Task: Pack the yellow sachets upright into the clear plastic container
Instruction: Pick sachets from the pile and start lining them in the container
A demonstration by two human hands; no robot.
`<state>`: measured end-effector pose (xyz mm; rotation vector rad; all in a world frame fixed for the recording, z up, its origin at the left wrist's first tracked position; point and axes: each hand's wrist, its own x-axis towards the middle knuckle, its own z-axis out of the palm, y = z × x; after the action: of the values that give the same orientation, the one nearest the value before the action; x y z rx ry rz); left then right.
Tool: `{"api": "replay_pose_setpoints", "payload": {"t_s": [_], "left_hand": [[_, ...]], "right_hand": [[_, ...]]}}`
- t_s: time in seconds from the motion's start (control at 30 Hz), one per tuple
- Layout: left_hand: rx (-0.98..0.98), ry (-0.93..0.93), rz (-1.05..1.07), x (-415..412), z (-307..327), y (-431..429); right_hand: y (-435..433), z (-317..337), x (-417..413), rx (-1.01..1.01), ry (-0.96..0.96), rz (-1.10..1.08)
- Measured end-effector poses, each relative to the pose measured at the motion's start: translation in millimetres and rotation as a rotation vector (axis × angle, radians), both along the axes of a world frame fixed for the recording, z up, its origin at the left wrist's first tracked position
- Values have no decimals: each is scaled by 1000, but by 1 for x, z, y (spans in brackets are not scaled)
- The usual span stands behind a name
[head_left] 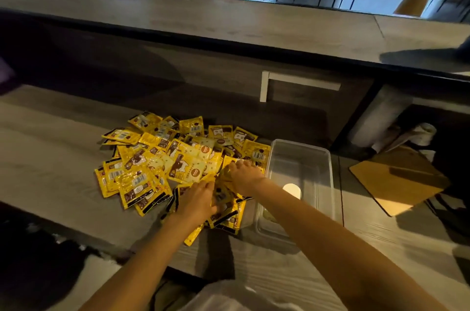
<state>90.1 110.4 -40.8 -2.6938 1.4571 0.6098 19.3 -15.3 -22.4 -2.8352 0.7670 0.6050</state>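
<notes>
Near side: left hand (197, 200) lay on the pile's 5 o'clock edge, over a few sachets. Blur hid whether its fingers curled round any, so can't tell. Right hand (244, 177) was just beyond it at 4 o'clock, fingers spread flat and pressing on sachets, nothing pinched.

The glossy yellow foil sachets (178, 158) sat in one loose overlapping heap on the grey wood-grain tabletop (50, 158), all lying flat, faces mixed up and down. The clear rectangular plastic container (328, 183) touched the heap at its 3 o'clock. No upright sachets showed in it, only a pale round patch on the floor.

Judgement: the sachets looked light, thin, floppy and slick, so they would shear off each other. Best hold looked like squaring several into a stack and pinching across the short sealed edges. Singles would likely slump unless leaned on an end wall.

A flat tan board (399, 183) lay at 3 o'clock of the container, and a raised dark counter ledge (229, 20) ran across at 12.
</notes>
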Motion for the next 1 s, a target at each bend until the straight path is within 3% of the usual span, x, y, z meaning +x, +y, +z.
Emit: {"api": "replay_pose_setpoints", "payload": {"t_s": [0.1, 0.23, 0.37, 0.5, 0.73, 0.83, 1.0], "left_hand": [[12, -22, -21, 5, -1, -3], [170, -55, -105, 9, -1, -4], [259, -42, -124, 0, -3, -4], [213, -26, -188, 7, 6, -6], [107, 27, -299, 20, 29, -15], [20, 132, -227, 25, 44, -20], [-247, 48, -14, 26, 79, -38]], "right_hand": [[-1, -9, 5, 5, 79, -77], [3, -5, 9, -10, 49, -126], [1, 2, 8, -38, -15, 8], [-5, 7, 3, -31, -103, 19], [-16, 25, -1, 87, -361, -266], [-26, 33, -6, 162, -519, -378], [-48, 49, -19, 393, -789, -650]]}}
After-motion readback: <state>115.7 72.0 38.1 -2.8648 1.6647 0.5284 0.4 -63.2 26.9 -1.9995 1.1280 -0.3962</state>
